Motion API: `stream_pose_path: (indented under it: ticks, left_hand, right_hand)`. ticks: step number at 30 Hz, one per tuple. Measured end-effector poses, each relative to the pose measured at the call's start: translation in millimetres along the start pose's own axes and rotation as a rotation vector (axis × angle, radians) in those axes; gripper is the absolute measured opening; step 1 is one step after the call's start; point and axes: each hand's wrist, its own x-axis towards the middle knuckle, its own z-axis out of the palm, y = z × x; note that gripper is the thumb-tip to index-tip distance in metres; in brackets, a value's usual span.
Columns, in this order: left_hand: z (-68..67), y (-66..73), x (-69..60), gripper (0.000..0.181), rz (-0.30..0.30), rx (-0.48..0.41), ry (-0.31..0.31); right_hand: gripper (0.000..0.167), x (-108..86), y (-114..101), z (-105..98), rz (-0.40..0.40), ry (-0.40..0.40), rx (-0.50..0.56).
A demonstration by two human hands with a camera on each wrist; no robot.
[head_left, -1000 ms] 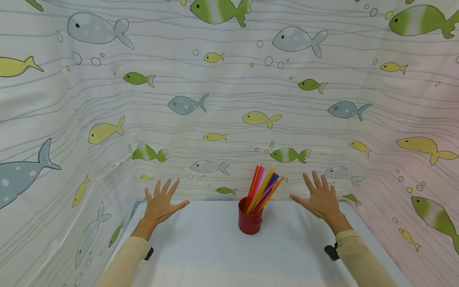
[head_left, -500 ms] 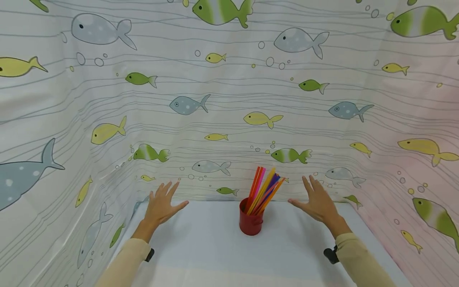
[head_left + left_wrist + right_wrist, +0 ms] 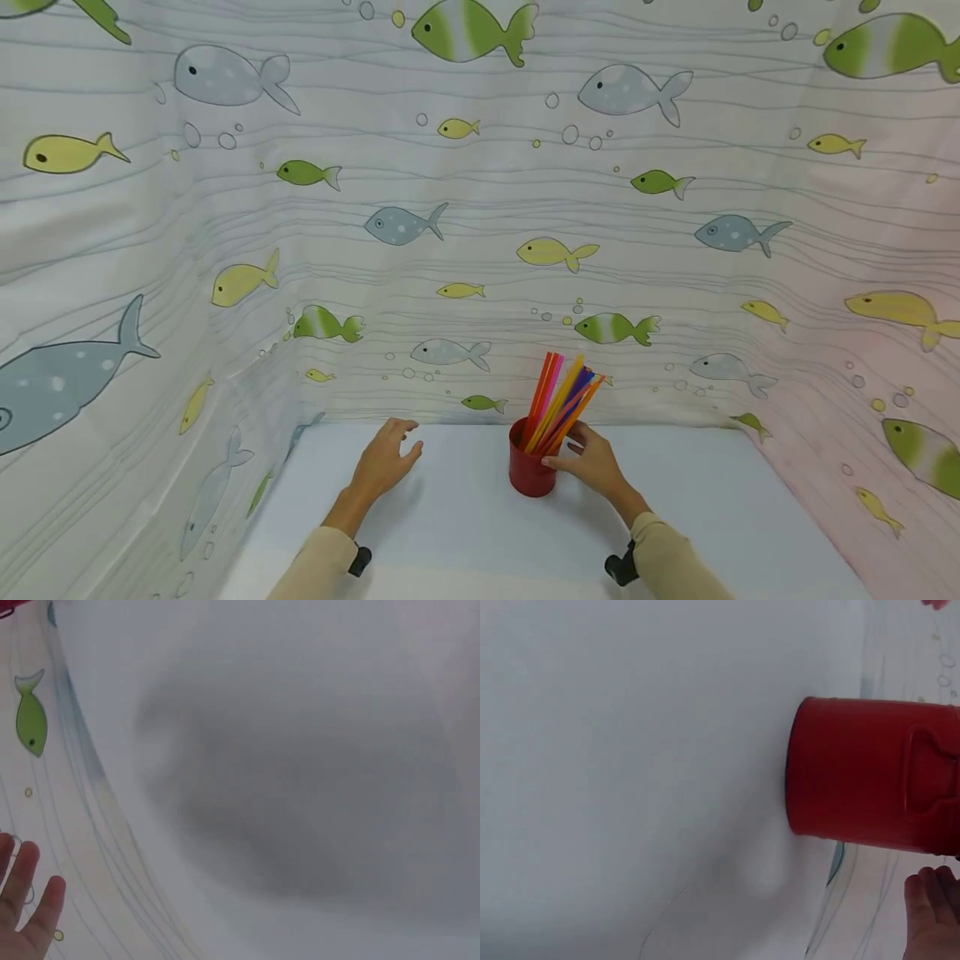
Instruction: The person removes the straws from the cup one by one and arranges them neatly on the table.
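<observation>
A red metal cup (image 3: 531,479) with a small side handle stands upright on the white table, holding several long thin straw-like sticks (image 3: 557,407) in red, pink, yellow, blue and orange. My right hand (image 3: 595,463) is at the cup's right side, thumb in front and fingers behind near the rim. In the right wrist view, the fingers of that hand (image 3: 934,922) lie fairly straight close beside the cup (image 3: 855,772); contact cannot be made out. Left of the cup, my left hand (image 3: 382,462) hovers over the table with loosely bent fingers and nothing in it.
The white table (image 3: 465,533) reaches back to a fish-patterned cloth (image 3: 465,250), which also hangs along the left and right sides. A dark wrist device (image 3: 621,568) sits on the right wrist, and a similar one (image 3: 361,561) on the left.
Both hands have come down from a raised, spread pose and moved inward. My right hand has reached the cup, and my left has moved right with its fingers more bent. The head view has shifted slightly.
</observation>
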Motion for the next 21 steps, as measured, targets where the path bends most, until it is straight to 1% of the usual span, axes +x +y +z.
stream_pose_path:
  ticks: [3, 6, 12, 14, 21]
  left_hand:
    - [10.4, 4.8, -3.1, 0.036, 0.002, -0.017, -0.018]
    - [17.1, 5.1, -4.6, 0.036, -0.006, -0.026, -0.03]
    - [24.5, 3.8, -5.4, 0.035, -0.014, -0.046, -0.037]
    - [26.7, 4.1, -5.6, 0.035, -0.016, -0.051, -0.05]
    - [33.7, 6.8, -7.0, 0.035, -0.015, -0.073, -0.066]
  right_hand:
    - [0.081, 4.4, -1, 4, -0.01, 0.027, 0.039]
    - [0.08, 7.6, -5, 6, -0.011, 0.044, 0.038]
    - [0.08, 14.1, -13, 10, 0.01, 0.024, 0.025]
    - [0.081, 15.3, -13, 12, 0.022, 0.019, 0.025]
    - [0.075, 14.1, -14, 16, 0.021, 0.037, 0.039]
